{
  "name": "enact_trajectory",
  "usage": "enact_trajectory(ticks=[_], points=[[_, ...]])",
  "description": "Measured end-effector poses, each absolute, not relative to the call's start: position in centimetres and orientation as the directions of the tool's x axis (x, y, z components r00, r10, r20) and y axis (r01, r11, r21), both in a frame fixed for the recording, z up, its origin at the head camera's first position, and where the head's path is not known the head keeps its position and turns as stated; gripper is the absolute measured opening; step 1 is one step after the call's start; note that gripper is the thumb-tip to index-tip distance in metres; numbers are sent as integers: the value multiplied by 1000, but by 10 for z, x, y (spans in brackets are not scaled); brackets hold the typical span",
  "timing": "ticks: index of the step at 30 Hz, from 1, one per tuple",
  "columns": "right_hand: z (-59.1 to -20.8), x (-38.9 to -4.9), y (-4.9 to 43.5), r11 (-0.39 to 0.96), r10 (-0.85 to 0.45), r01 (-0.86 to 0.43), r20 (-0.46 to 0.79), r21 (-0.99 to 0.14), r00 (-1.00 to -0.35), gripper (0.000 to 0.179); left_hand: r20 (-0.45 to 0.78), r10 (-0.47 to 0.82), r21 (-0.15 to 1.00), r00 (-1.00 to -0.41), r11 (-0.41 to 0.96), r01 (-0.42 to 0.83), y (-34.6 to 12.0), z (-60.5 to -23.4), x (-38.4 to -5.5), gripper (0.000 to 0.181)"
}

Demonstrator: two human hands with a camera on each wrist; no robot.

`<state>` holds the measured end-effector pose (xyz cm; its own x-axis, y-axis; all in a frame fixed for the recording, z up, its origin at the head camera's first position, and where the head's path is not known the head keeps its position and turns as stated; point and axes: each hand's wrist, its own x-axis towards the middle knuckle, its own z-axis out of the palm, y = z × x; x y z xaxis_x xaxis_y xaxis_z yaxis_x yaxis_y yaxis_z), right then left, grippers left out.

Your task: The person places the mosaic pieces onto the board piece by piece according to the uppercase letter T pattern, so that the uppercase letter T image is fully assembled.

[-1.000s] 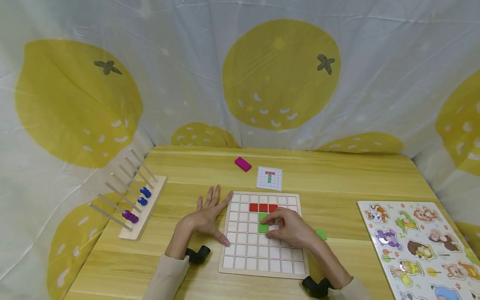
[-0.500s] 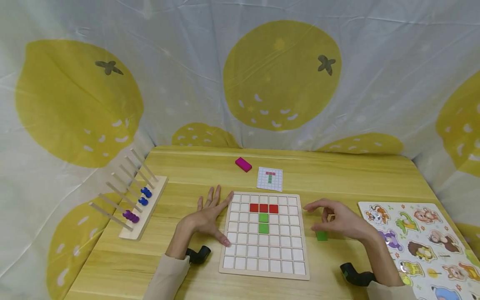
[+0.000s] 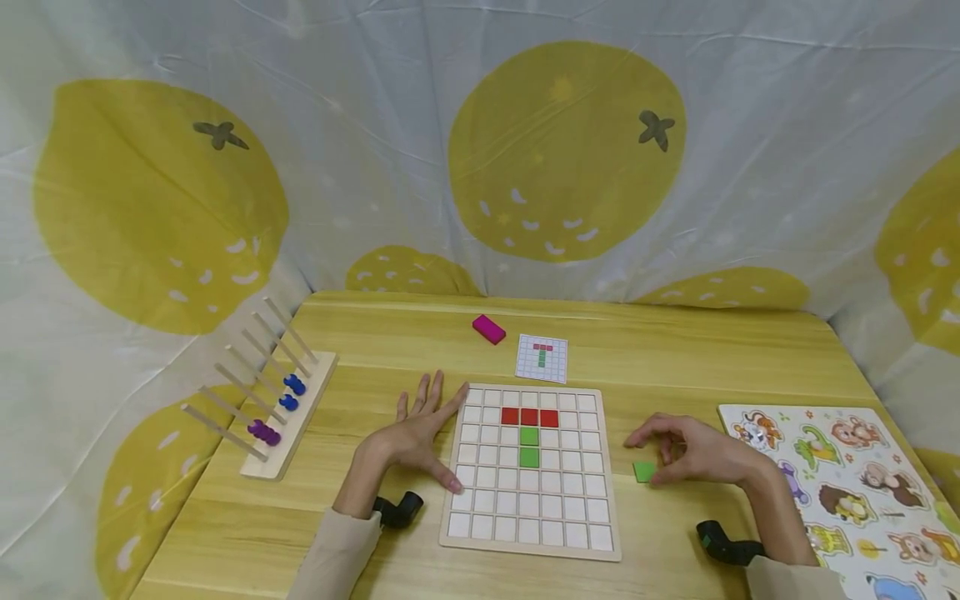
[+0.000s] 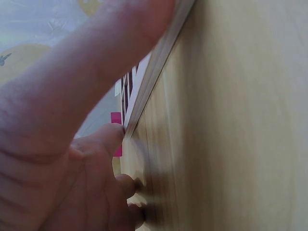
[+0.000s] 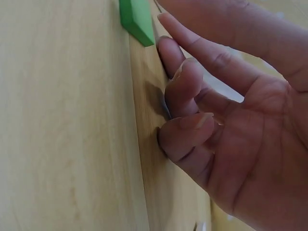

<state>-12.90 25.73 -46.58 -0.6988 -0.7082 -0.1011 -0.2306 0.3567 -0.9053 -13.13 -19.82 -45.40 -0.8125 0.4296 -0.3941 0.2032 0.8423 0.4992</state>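
A square wooden grid board (image 3: 529, 550) lies on the table. Three red tiles (image 3: 529, 417) form a row near its far side, and two green tiles (image 3: 529, 457) run down from the middle one. My left hand (image 3: 408, 442) has its fingers spread, with thumb and index finger against the board's left edge. To the right of the board lies a loose green square tile (image 3: 643, 472). Over it is my right hand (image 3: 697, 450), thumb at the tile's near right corner and index finger stretched out beyond it. In the right wrist view the other fingers curl inward beside the tile (image 5: 137, 21).
A card (image 3: 542, 359) printed with a red and green T lies behind the board, near a magenta block (image 3: 489, 329). A peg rack (image 3: 296, 425) with blue and purple beads stands left. An animal puzzle board (image 3: 862, 500) lies right, partly under the right forearm.
My right hand has let go of the second green tile on the board and moved right to the loose green tile. My left hand has stayed at the board's edge.
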Motion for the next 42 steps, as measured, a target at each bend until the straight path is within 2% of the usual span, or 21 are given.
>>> enact_trajectory(ticks=[22,30,35,42], points=[[-472,-132,257,374,-715,-261,-97,-890,-692,38,-384,429,494,-817,843,211,-199,-456,-132,148],[-469,-131,252,399,-674,-274,-78,-875,-734,23,-384,431,501,-817,840,208,-198,-455,-132,147],[-464,-129,243,477,-612,-262,-103,-839,-784,22,-383,437,503,-814,838,213,-198,-455,-133,147],[-465,-130,239,520,-597,-273,-115,-809,-794,22,-384,437,500,-813,839,214,-197,-456,-133,147]])
